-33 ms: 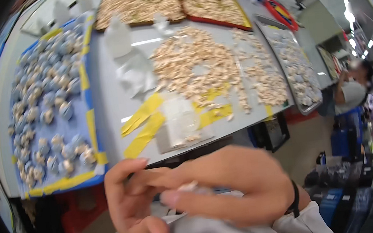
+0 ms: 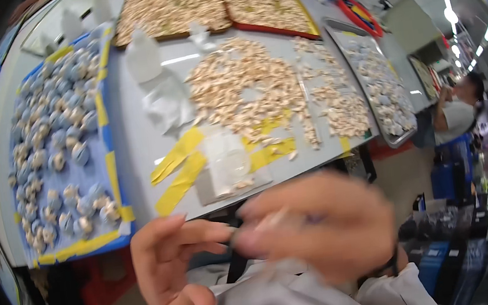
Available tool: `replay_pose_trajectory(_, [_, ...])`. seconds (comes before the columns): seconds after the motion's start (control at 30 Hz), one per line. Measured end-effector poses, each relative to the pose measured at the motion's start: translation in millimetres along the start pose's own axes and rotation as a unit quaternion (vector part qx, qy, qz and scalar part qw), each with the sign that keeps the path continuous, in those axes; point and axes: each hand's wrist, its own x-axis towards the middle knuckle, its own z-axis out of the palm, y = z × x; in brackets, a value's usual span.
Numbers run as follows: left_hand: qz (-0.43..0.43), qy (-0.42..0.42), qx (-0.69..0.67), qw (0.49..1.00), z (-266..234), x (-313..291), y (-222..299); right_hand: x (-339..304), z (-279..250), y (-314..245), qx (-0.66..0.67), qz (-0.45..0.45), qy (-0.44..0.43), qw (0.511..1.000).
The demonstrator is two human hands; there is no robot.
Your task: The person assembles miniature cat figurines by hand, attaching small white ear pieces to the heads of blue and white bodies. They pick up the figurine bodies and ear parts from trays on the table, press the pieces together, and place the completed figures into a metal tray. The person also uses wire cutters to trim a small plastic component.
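Observation:
My left hand (image 2: 170, 272) is in front of the table edge with its fingers curved and apart, and nothing shows in it. Just to its right, my right hand (image 2: 324, 221) is smeared by motion, its thumb and fingers drawn together. A small pale piece (image 2: 277, 217) shows between those fingers, with a bluish spot beside it; its exact shape is too blurred to read. Beyond the hands, many small cream-coloured pieces (image 2: 230, 88) lie loose on the grey table (image 2: 136, 159). A white pad (image 2: 227, 163) sits near the front edge beside yellow tape strips (image 2: 181, 184).
On the left stands a blue tray (image 2: 93, 163) of blue-and-cream round pieces. A white squeeze bottle (image 2: 143, 55) and a crumpled white tissue (image 2: 166, 104) are beside it. Trays of cream pieces (image 2: 173, 7) stand at the back, a metal tray (image 2: 396, 138) at right. A person (image 2: 459, 113) sits farther right.
My right hand has drawn slightly right, away from my left hand, and is more blurred. My left fingers have straightened a little. The whole view has shifted slightly.

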Motion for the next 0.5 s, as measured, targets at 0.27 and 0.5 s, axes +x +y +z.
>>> replay_pose_trajectory(0.27, [0.112, 0.035, 0.228, 0.966, -15, 1, 1, -133, -176, 192, -0.282, 0.414, 0.030, 0.865])
replay_pose_trajectory(0.5, [0.130, 0.024, 0.295, 0.946, -17, 5, 19, -133, -188, 224, -0.247, 0.359, 0.051, 0.899])
